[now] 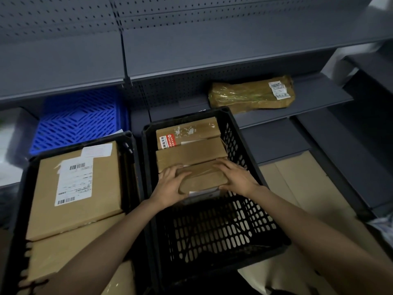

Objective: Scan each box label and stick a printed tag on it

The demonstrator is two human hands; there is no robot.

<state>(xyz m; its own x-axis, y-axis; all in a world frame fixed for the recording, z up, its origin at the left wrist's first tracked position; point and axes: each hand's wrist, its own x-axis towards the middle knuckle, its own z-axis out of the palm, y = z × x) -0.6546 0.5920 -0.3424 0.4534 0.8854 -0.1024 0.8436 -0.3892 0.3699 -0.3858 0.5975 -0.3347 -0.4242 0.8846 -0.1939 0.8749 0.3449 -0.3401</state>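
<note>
Two hands grip small brown box (202, 179) inside black crate (244, 133): left hand (171, 185), right hand (236, 177) curled round ends.

label print (74, 181) blurred, held box's (202, 180) label hidden

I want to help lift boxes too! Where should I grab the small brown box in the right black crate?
Probably by its two short ends, from above, as the left hand and right hand hold the small box now. Another box crowds its far side in the black crate, so the ends look easiest.
</note>
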